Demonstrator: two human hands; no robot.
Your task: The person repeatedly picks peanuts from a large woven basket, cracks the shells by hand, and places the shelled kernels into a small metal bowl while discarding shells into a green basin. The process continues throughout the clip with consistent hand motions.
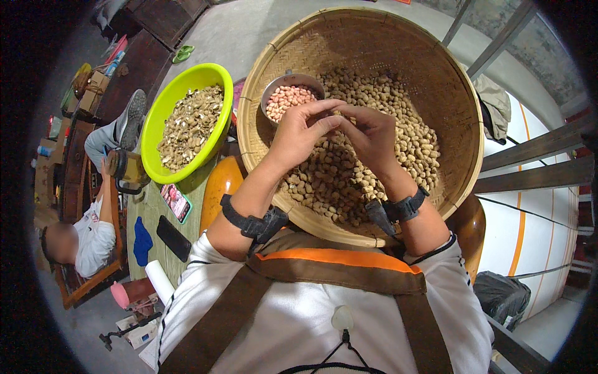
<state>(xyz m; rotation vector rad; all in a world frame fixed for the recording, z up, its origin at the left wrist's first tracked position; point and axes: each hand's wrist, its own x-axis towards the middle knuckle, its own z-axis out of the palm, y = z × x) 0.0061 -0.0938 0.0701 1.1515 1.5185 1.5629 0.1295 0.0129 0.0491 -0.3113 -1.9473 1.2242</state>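
Observation:
My left hand and my right hand meet fingertip to fingertip over a wide woven bamboo basket. Both are closed in a pinch; whatever sits between the fingers is too small or hidden to name. Beneath them spreads a heap of unshelled peanuts. Just beyond my left hand, a metal bowl inside the basket holds pink shelled peanuts. To the left stands a lime-green plastic basin filled with broken peanut shells. Dark straps with small devices circle both my wrists.
On the greenish table at left lie a lit phone, a dark phone, a blue cloth and a white roll. A seated person is at far left. Wooden bars run along the right.

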